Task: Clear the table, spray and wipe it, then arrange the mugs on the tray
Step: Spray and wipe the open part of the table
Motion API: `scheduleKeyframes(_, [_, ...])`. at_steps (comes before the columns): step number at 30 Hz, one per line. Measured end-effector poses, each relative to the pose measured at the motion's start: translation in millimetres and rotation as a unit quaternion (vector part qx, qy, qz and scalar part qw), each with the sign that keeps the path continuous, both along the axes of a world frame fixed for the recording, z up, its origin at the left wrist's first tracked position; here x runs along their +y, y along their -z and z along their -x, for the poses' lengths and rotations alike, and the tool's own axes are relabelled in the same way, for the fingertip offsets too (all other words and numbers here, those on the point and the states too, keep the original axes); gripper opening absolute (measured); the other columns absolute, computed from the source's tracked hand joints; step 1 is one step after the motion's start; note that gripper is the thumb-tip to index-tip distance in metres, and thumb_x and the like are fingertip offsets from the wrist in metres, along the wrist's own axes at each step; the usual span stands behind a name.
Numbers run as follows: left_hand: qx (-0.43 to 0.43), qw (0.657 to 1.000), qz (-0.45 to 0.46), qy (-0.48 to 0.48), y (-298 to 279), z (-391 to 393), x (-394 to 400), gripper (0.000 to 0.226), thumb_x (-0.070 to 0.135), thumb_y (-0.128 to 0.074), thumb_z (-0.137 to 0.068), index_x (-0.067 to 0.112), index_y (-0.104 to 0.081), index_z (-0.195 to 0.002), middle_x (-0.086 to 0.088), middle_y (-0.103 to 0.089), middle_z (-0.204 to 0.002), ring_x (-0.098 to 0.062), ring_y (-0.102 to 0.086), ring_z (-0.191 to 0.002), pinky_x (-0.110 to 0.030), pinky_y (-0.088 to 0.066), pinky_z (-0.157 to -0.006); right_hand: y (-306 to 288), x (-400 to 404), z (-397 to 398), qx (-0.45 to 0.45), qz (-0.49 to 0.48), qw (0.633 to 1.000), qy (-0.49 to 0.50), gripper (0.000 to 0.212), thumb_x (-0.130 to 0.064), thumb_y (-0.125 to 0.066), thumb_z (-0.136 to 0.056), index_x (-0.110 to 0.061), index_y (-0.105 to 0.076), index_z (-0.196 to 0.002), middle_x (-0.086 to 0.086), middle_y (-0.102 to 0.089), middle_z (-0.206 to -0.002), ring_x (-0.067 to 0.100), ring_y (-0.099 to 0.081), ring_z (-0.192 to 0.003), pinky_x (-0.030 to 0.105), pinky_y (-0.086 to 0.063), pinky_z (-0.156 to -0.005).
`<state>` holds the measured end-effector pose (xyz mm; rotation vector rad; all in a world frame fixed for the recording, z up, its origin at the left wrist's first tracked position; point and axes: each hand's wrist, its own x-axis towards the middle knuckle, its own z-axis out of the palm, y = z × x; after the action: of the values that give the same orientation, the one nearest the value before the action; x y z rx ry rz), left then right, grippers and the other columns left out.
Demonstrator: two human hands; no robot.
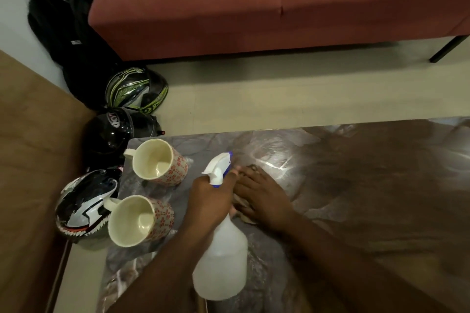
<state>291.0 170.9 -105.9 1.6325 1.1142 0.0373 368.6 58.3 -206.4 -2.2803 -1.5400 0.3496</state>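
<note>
Table (356,185) | left hand (211,201) wrapped round spray bottle (221,249) | right hand (264,198) flat on what looks like a cloth (248,220), beside bottle | mugs (157,162) left of bottle, tray unseen | wiping underway

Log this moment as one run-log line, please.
phase: wiping | left hand: grips white spray bottle | right hand: flat on brown cloth | two floral mugs: table's left edge

The cloth (245,211) is mostly hidden under the right hand (264,201). The table (381,198) and sofa (254,7) run off the right edge.
</note>
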Motion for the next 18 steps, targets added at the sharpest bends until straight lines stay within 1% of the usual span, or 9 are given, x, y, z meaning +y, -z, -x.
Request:
scheduleKeyframes(1, [0.005, 1.0, 0.017, 0.009, 1, 2, 2, 0.03, 0.034, -0.064, -0.091, 0.017, -0.068, -0.115, 0.005, -0.07, -0.075, -0.001, -0.062, -0.053, -0.017, -0.05, -0.054, 0, -15, -4, -0.008, -0.003, 1.0, -0.012, 0.043, -0.034, -0.053, -0.09, -0.022, -0.051, -0.132, 0.0, -0.053, -0.137, 0.022, -0.041, -0.134, 0.046, -0.028, -0.113])
scheduleKeyframes(3, [0.028, 0.997, 0.068, 0.02, 1, 5, 4, 0.036, 0.039, -0.064, -0.09, 0.009, -0.069, -0.109, 0.001, -0.069, -0.067, -0.006, -0.057, -0.04, -0.017, -0.044, -0.041, 3, -25, -26, -0.023, -0.001, 0.998, 0.05, 0.044, -0.038, -0.052, -0.09, -0.024, -0.052, -0.131, 0.0, -0.055, -0.135, 0.024, -0.045, -0.13, 0.046, -0.03, -0.112])
scheduleKeyframes(6, [0.016, 0.996, 0.087, 0.0, 4, 17, 12, 0.038, 0.034, -0.063, -0.092, 0.001, -0.066, -0.111, -0.003, -0.065, -0.063, -0.013, -0.052, -0.039, -0.021, -0.043, -0.042, 1, 20, -62, -0.075, 0.034, 0.975, 0.208, 0.048, -0.046, -0.043, -0.094, -0.026, -0.044, -0.138, -0.003, -0.048, -0.141, 0.022, -0.037, -0.135, 0.04, -0.022, -0.114])
scheduleKeyframes(8, [0.01, 0.995, 0.094, -0.03, 10, 27, 14, 0.04, 0.024, -0.062, -0.092, -0.009, -0.059, -0.114, -0.004, -0.058, -0.057, -0.013, -0.048, -0.036, -0.02, -0.041, -0.04, 0, 58, -70, -0.064, 0.031, 0.964, 0.255, 0.051, -0.043, -0.047, -0.093, -0.024, -0.042, -0.14, -0.002, -0.045, -0.144, 0.021, -0.032, -0.138, 0.04, -0.018, -0.113])
scheduleKeyframes(11, [0.009, 0.99, 0.132, -0.047, 15, 40, 12, 0.041, 0.026, -0.063, -0.092, -0.008, -0.06, -0.116, -0.007, -0.057, -0.056, -0.013, -0.048, -0.037, -0.02, -0.041, -0.039, 4, 78, -48, -0.06, 0.018, 0.985, 0.163, 0.046, -0.037, -0.045, -0.095, -0.021, -0.045, -0.138, 0.0, -0.048, -0.143, 0.023, -0.035, -0.136, 0.041, -0.021, -0.113])
scheduleKeyframes(14, [0.003, 0.984, 0.175, -0.044, 11, 46, 11, 0.031, 0.034, -0.065, -0.091, 0.007, -0.069, -0.106, -0.009, -0.067, -0.066, -0.015, -0.051, -0.038, -0.022, -0.043, -0.039, 6, 25, -5, -0.035, -0.001, 0.999, -0.024, 0.042, -0.037, -0.04, -0.096, -0.02, -0.052, -0.132, 0.001, -0.056, -0.135, 0.024, -0.044, -0.131, 0.043, -0.031, -0.112])
scheduleKeyframes(16, [-0.002, 0.982, 0.18, -0.053, 10, 50, 7, 0.03, 0.025, -0.064, -0.092, 0.002, -0.067, -0.11, -0.008, -0.065, -0.061, -0.015, -0.05, -0.037, -0.022, -0.043, -0.04, 2, -22, -12, -0.036, 0.02, 0.989, -0.14, 0.041, -0.038, -0.042, -0.097, -0.024, -0.049, -0.134, -0.003, -0.053, -0.138, 0.019, -0.041, -0.133, 0.041, -0.03, -0.112])
scheduleKeyframes(17, [-0.005, 0.982, 0.178, -0.061, 12, 53, 4, 0.032, 0.019, -0.062, -0.092, -0.003, -0.063, -0.114, -0.006, -0.06, -0.057, -0.015, -0.048, -0.038, -0.022, -0.042, -0.04, 1, -35, -25, -0.032, 0.026, 0.989, -0.143, 0.041, -0.039, -0.043, -0.097, -0.026, -0.048, -0.135, -0.004, -0.052, -0.139, 0.018, -0.04, -0.134, 0.04, -0.029, -0.113])
scheduleKeyframes(18, [-0.006, 0.982, 0.175, -0.068, 14, 56, 1, 0.034, 0.016, -0.061, -0.091, -0.007, -0.059, -0.116, -0.004, -0.056, -0.055, -0.015, -0.047, -0.039, -0.023, -0.041, -0.041, -3, -40, -38, -0.017, 0.036, 0.995, -0.092, 0.042, -0.041, -0.042, -0.097, -0.027, -0.047, -0.136, -0.004, -0.05, -0.141, 0.017, -0.039, -0.135, 0.039, -0.027, -0.114])
